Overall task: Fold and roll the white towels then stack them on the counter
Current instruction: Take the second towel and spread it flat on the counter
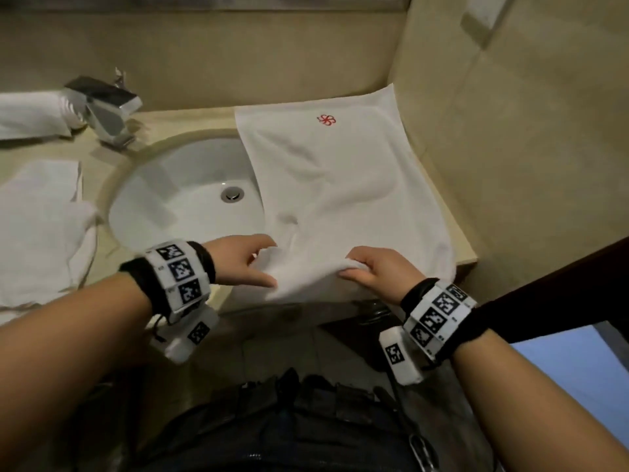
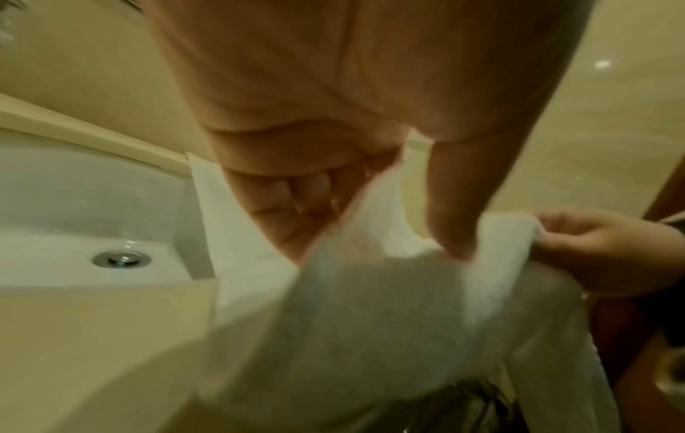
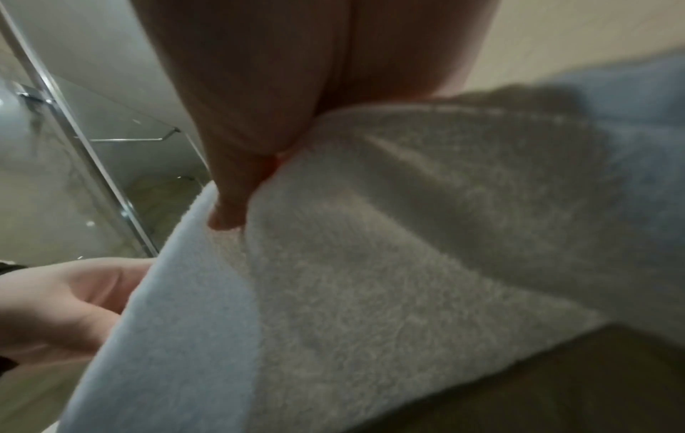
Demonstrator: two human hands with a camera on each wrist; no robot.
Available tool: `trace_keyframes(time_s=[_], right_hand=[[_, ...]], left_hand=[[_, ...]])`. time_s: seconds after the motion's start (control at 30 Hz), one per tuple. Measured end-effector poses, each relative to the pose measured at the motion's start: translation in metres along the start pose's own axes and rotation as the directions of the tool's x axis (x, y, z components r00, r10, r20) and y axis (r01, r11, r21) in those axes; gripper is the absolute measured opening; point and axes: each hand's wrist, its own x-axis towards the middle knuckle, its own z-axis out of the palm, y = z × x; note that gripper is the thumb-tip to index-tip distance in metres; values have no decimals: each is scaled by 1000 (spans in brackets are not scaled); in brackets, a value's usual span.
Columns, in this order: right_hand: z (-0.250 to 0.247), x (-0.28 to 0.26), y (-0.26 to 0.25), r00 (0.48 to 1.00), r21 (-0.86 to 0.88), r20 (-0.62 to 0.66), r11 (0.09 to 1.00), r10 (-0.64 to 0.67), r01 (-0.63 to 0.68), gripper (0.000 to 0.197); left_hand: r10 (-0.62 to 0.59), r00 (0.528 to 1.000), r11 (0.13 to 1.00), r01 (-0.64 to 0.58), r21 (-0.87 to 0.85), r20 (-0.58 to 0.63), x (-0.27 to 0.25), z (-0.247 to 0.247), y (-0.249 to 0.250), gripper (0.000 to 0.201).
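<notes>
So I've got the towel (image 1: 340,185) laid out on the counter (image 1: 190,120) right of the sink (image 1: 183,185), its left edge hanging a bit over the bowl. Long axis runs straight away from me toward the wall, red logo (image 1: 326,119) at the far end. Both hands are on the near short edge, which droops past the counter's front lip.

My left hand (image 1: 245,260) has the near-left corner pinched between thumb and fingers. My right hand (image 1: 377,267) has its fingers curled round a bunched bit of the same edge. The hands are close together, about level, neither nearer the cloth than the other. Since the whole length lies ahead of my fingers, I reckon the roll or fold has to go forward, toward the logo.

Hard to see: the right wrist view is nearly all terry cloth, only one fingertip (image 3: 226,216) pokes out, so the rest of that grip is hidden there. The left wrist view is blurry low down. I can't tell how many layers the towel has.

There's a rolled towel (image 1: 34,114) far left behind the tap (image 1: 105,110), and a loose one (image 1: 41,226) left of the sink, cut off by the frame.
</notes>
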Motion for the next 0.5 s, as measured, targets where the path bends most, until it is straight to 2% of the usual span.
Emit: trace_keyframes(time_s=[0.1, 0.2, 0.27, 0.33, 0.4, 0.5], right_hand=[[8, 3, -1, 998, 26, -64, 999, 21, -19, 18], [18, -7, 15, 997, -112, -44, 991, 68, -73, 21], [27, -17, 33, 976, -288, 63, 940, 210, -184, 25], [31, -31, 49, 925, -332, 88, 887, 369, -322, 8], [29, -46, 61, 884, -295, 31, 849, 467, -438, 5], [18, -67, 69, 853, -150, -205, 846, 480, -512, 2]], left_hand=[[54, 998, 997, -53, 58, -19, 12, 14, 3, 41], [85, 989, 971, -110, -211, -122, 3, 9, -11, 25], [113, 981, 930, -159, -330, -155, -10, 5, -26, 18], [153, 980, 925, -186, -330, -124, -23, 6, -36, 14], [184, 979, 932, -201, -303, -83, -30, 8, -38, 13], [166, 986, 966, -159, -202, 14, -34, 15, -38, 14]])
